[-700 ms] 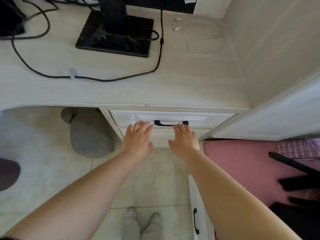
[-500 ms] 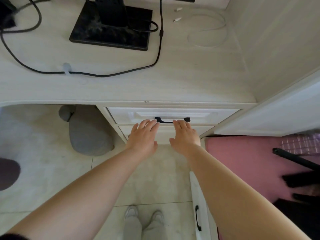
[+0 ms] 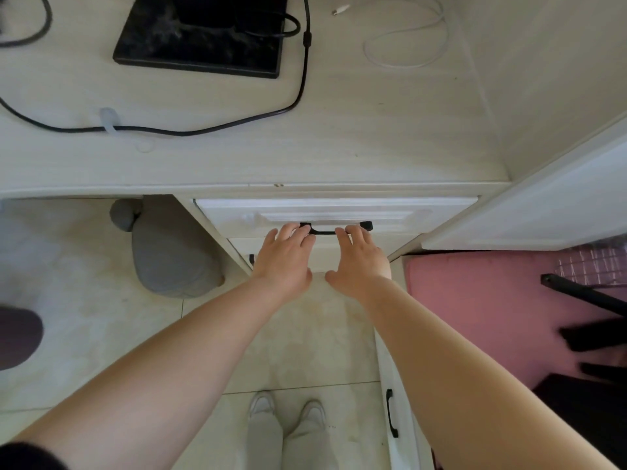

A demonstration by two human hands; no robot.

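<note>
A white top drawer [image 3: 424,213] sits under the pale wooden desk [image 3: 339,147], with a black bar handle [image 3: 324,231] on its front. My left hand [image 3: 286,259] reaches palm down, its fingertips at the handle's left end. My right hand [image 3: 361,261] lies beside it, fingertips at the handle's right part. The fingers of both hands are fairly straight. Whether any fingertip hooks the bar I cannot tell. A lower drawer front is mostly hidden behind my hands.
A black monitor base [image 3: 200,39], black cables [image 3: 298,96] and a white cable [image 3: 407,45] lie on the desk. A grey bag [image 3: 169,256] sits on the floor under it. A pink cushion [image 3: 475,300], a low white cabinet door [image 3: 393,412] and my shoes [image 3: 288,407] are nearby.
Both hands have moved forward to the drawer handle. My head has moved closer, so the desk front sits lower in view.
</note>
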